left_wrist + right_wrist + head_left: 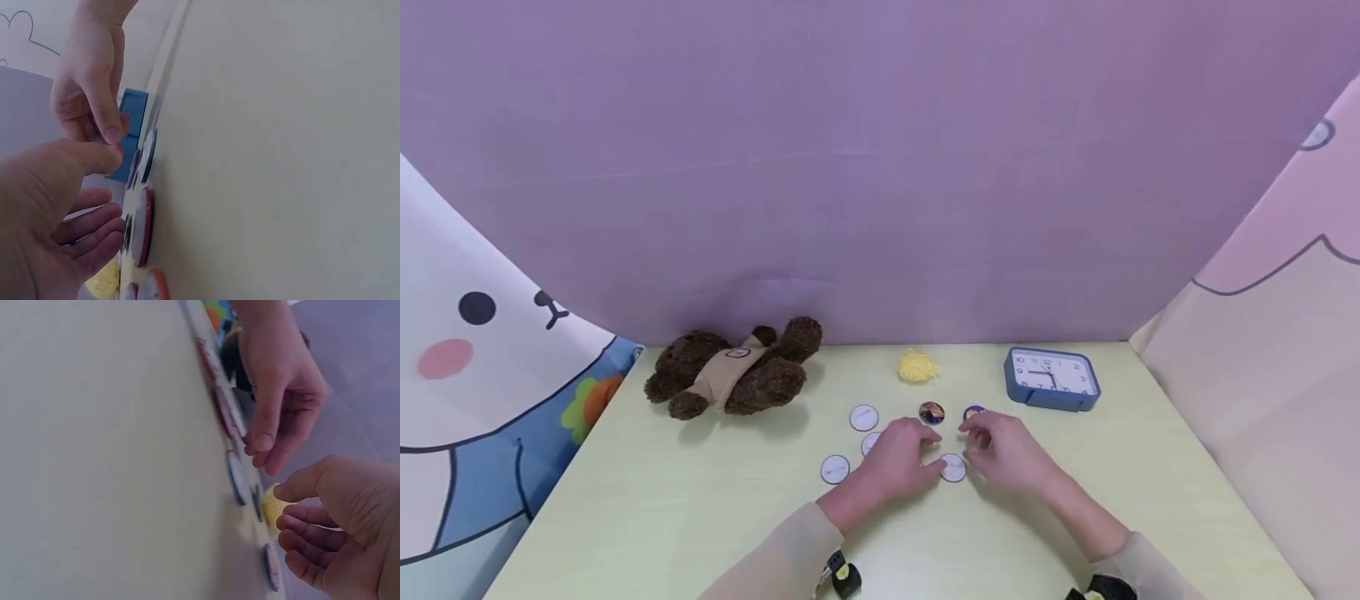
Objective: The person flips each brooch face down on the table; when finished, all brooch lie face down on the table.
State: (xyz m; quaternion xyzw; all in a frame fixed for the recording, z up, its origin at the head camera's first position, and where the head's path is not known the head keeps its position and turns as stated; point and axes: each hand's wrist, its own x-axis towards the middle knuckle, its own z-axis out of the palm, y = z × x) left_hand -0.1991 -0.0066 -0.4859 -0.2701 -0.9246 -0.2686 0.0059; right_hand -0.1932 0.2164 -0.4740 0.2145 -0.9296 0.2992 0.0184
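Observation:
My left hand (897, 462) hovers over a group of small round discs, fingers loosely bent and nothing between them. Its thumb is close to a white disc (953, 468), but contact is hard to tell. Facing it, my right hand (1011, 454) is likewise relaxed and holds nothing. A dark picture disc (974, 411) lies partly hidden behind the right fingertips. Another dark picture disc (932, 412) sits just beyond the left fingers. More white discs lie left of the left hand: an upper one (863, 417), a lower one (835, 469) and one (868, 442) partly covered.
A brown teddy bear (730, 379) in a beige shirt lies at the back left of the table (647, 517). Behind the discs is a yellow fuzzy lump (917, 366). A blue clock (1052, 379) stands at the back right. Purple cloth (880, 208) borders the back edge.

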